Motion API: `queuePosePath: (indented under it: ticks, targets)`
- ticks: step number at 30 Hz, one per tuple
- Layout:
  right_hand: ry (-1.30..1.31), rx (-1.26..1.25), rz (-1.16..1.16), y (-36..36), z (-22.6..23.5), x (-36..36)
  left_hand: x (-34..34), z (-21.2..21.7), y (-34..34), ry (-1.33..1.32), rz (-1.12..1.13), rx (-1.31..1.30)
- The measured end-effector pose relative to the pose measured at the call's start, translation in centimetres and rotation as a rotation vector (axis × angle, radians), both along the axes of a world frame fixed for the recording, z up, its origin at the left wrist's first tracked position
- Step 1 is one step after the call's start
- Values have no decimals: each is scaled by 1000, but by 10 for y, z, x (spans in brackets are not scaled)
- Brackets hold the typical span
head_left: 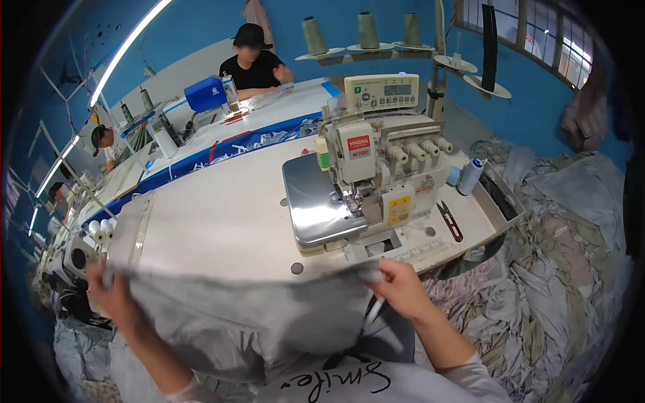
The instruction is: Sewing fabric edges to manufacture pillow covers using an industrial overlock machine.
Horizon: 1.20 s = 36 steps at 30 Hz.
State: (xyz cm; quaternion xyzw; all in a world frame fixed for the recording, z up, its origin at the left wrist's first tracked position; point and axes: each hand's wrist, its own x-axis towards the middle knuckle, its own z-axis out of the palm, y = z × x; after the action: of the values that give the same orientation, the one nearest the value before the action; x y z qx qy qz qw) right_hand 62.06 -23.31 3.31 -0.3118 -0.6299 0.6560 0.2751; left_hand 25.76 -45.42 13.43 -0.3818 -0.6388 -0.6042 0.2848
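A piece of grey fabric (269,309) is stretched between my two hands, its upper edge fairly straight along the table's front edge. My left hand (114,295), somewhat blurred, grips its left end. At the other end my right hand (401,285) pinches the corner, just in front of the sewing machine. The rest of the fabric hangs down over my lap. An overlock sewing machine (369,161) with a shiny metal plate (316,201) stands on the white table (208,221), beyond my right hand.
Red-handled thread snips (450,221) and a blue thread spool (470,176) lie right of the machine. Green thread cones (368,30) stand above it. Heaped cloth (557,269) fills the right side. A co-worker (254,64) sits across at another table with a blue sewing machine (205,94).
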Motion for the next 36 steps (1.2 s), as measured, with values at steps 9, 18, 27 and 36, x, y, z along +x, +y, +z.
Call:
queuePosePath:
  ticks: [9, 18, 27, 36]
  targets:
    - [104, 480, -153, 34, 15, -58, 88, -33, 198, 393, -728, -603]
    - [129, 468, -203, 39, 17, -48, 127, -45, 214, -226, -1129, -798]
    - [174, 1563, 418, -24, 31, 0, 136, -54, 227, -13, -982, -615]
    - [102, 585, -470, 59, -1, -50, 141, -58, 235, 112, -908, -614]
